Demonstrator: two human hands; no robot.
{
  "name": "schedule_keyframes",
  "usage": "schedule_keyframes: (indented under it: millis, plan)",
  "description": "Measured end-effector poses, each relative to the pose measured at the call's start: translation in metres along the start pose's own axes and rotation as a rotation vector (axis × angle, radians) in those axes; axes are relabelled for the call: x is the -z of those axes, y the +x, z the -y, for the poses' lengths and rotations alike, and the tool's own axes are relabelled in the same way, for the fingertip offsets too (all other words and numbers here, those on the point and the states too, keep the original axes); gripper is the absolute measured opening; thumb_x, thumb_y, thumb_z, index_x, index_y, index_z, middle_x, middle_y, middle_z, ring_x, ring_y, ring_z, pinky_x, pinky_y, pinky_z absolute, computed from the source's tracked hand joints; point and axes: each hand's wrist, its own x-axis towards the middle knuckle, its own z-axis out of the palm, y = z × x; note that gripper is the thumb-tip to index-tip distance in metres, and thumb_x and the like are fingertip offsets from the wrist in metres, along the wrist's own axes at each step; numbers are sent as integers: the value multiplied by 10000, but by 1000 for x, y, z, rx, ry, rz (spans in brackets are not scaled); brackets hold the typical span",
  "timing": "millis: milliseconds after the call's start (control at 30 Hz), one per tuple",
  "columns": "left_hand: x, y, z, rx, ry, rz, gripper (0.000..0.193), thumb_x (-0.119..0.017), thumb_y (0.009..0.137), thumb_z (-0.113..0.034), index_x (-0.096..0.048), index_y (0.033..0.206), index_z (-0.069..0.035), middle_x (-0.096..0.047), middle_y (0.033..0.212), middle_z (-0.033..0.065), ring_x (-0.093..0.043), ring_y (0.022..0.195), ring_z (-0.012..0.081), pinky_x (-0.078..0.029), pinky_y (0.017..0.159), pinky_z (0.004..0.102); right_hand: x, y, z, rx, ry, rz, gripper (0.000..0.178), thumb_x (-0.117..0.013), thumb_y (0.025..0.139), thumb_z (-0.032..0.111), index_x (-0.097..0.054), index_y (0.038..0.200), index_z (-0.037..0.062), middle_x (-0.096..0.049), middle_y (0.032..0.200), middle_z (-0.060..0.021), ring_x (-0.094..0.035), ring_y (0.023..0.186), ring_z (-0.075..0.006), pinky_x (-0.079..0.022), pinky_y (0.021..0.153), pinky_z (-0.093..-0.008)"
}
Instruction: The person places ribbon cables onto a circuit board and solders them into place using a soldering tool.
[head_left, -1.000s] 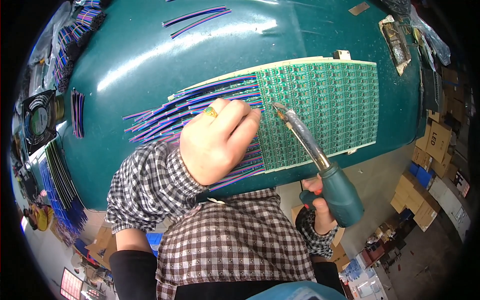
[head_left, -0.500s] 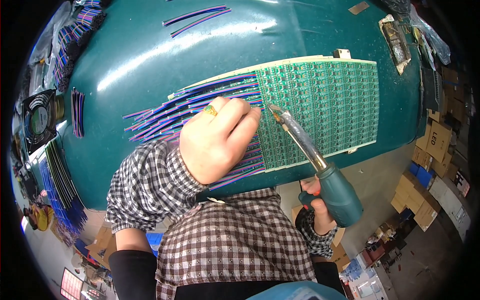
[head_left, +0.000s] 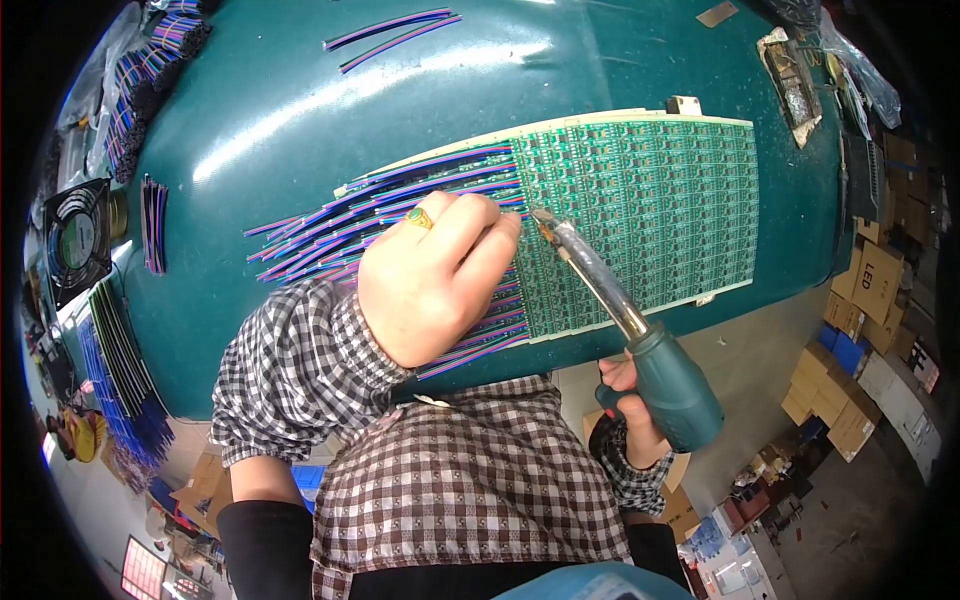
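A panel of green circuit boards (head_left: 640,210) lies on the green table. Along its left edge run several flat ribbon wires (head_left: 330,228) in blue, red and black. My left hand (head_left: 430,275), with a ring on one finger, is pinched closed over these wires at the edge; its fingertips hide what they grip, which seems to be a ribbon wire. In my right hand (head_left: 640,420) is a soldering gun (head_left: 678,390) with a dark green body, my fingers wrapped round its handle. Its metal tip reaches the boards just right of my left fingertips.
Loose ribbon wires (head_left: 395,38) lie at the table's far side, and a small bundle (head_left: 154,225) at the left. A black fan (head_left: 78,243) stands at the left edge beside hanging wire bundles (head_left: 125,370). At the far right sits a worn metal tray (head_left: 790,88). Cardboard boxes (head_left: 870,285) stand beyond.
The soldering gun has shifted slightly to the left, its tip a little nearer my left fingertips. My left hand stays almost still over the wires.
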Motion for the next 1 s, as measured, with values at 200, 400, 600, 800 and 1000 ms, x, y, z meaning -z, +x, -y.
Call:
schedule_keyframes:
  millis: [200,400,600,800,1000]
  plan:
    - [1,1,0,-4,-2,-1,278,-706,658,54,-688,933,14,-616,852,87,-612,688,229,-492,586,321,-1,3,2,40,10,30,601,-856,739,92,-542,1212,-105,-696,1008,-177,-682,904,-199,-559,841,-352]
    - [0,0,1,-4,1,4,275,-704,660,59,-689,930,12,-618,848,85,-609,683,228,-491,584,320,2,-1,-5,76,3,1,601,-857,744,115,-543,1208,-101,-696,978,-158,-681,921,-218,-556,847,-356]
    - [-1,0,0,0,5,-6,276,-704,659,64,-689,929,10,-617,847,84,-608,681,227,-491,582,321,4,1,-1,88,-20,43,596,-852,754,122,-541,1214,-96,-698,990,-148,-676,944,-210,-548,865,-348]
    - [0,0,0,-3,7,1,277,-707,660,61,-690,931,8,-615,851,83,-608,680,227,-490,580,319,7,4,6,-22,-74,121,579,-839,763,93,-541,1224,-91,-693,1017,-148,-672,940,-184,-544,858,-330]
    - [0,1,0,-3,12,7,273,-706,662,64,-689,930,10,-614,848,83,-607,679,227,-491,583,320,-2,1,3,28,-13,3,560,-840,761,97,-553,1202,-96,-692,978,-144,-671,921,-193,-546,847,-337]
